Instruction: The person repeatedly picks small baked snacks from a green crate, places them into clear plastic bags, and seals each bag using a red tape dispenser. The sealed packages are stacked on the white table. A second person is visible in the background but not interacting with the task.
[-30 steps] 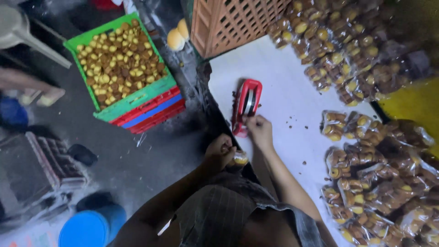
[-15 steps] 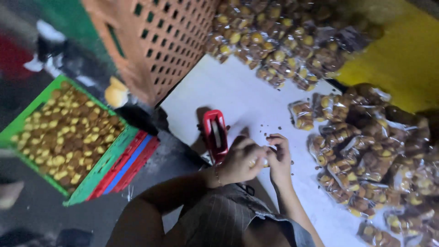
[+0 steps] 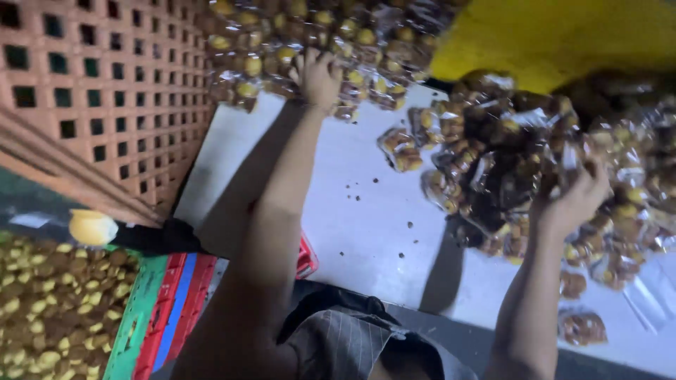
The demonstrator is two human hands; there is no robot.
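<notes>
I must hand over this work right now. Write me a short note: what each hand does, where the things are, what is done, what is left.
Left hand: stretched forward, fingers on the clear snack packets piled at the far edge of the white table, beside the orange crate.
Right hand: closed on a bunch of packets at the heap on the right.
Red tool: near edge of the table, mostly hidden behind the left arm.
Green crate of loose snacks: on the floor, left.
Done: many packets filled and heaped.
Left: both piles are ungathered; a few packets lie singly on the table.
</notes>
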